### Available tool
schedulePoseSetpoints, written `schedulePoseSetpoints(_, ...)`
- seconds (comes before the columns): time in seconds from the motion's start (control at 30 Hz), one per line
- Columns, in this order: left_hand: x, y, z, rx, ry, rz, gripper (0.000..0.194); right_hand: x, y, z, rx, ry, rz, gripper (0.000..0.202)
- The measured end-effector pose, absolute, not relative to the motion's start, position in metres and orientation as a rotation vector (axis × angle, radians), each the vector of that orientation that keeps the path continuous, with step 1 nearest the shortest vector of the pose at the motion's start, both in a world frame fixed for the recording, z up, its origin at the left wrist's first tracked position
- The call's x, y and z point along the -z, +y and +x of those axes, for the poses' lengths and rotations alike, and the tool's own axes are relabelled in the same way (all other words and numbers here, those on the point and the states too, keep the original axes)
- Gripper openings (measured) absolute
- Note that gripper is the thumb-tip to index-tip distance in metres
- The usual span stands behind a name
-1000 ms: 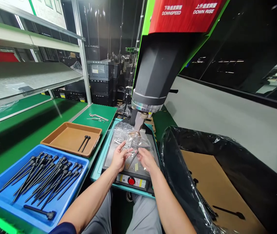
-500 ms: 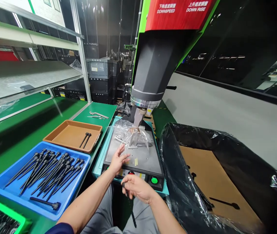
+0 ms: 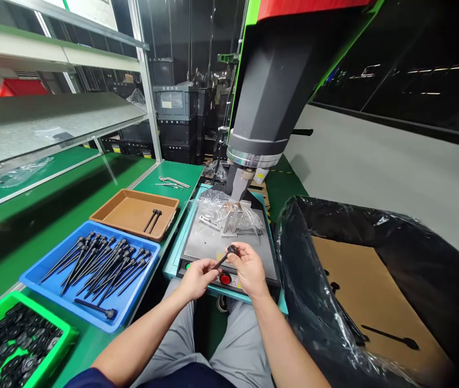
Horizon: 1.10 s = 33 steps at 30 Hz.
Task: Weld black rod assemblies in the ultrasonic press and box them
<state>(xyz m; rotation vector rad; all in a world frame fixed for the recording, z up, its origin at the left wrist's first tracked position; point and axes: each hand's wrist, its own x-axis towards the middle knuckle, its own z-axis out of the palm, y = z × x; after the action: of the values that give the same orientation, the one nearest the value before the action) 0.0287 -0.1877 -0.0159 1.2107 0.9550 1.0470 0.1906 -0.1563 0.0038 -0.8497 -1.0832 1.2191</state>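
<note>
Both hands hold one black rod with a thick round head (image 3: 222, 261) in front of the press base. My left hand (image 3: 197, 278) pinches the thin shaft, and its lower end is hidden in the fingers. My right hand (image 3: 250, 268) grips the head end between thumb and fingers. The rod slants, head up and to the right. Just beyond the hands is the machine's grey base plate (image 3: 197, 247), with a metal fixture (image 3: 233, 221) partly wrapped in clear plastic. A red button (image 3: 225, 278) sits right below the rod.
On the left, a blue tray (image 3: 68, 310) holds many similar rods, a brown tray (image 3: 112, 207) holds two, and a green bin (image 3: 65, 328) holds black round parts. A black-lined box (image 3: 294, 258) with cardboard and several rods stands right. The press head (image 3: 270, 97) hangs above the fixture.
My right hand has risen, bringing the rod from hanging downward to a slant. My left hand has come back from near the fixture and now grips the shaft. The view has shifted slightly.
</note>
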Motion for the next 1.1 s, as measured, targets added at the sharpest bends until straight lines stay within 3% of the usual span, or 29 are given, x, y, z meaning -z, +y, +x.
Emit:
schedulePoseSetpoints(0.57, -0.02, -0.182, -0.009, -1.081, 1.2, 1.611, 0.022, -0.005, -0.159, 0.141, -0.978, -1.368, -0.887, 0.032)
schedulePoseSetpoints(0.73, -0.024, -0.175, -0.025, -0.898, 1.384, 1.774, 0.026, -0.011, -0.155, 0.137, -1.041, -1.404, -0.873, 0.053)
schedulePoseSetpoints(1.1, -0.045, -0.075, -0.182, -0.415, 2.273, 1.685, 0.022, 0.027, -0.191, 0.217, -1.301, -1.232, -1.199, 0.067)
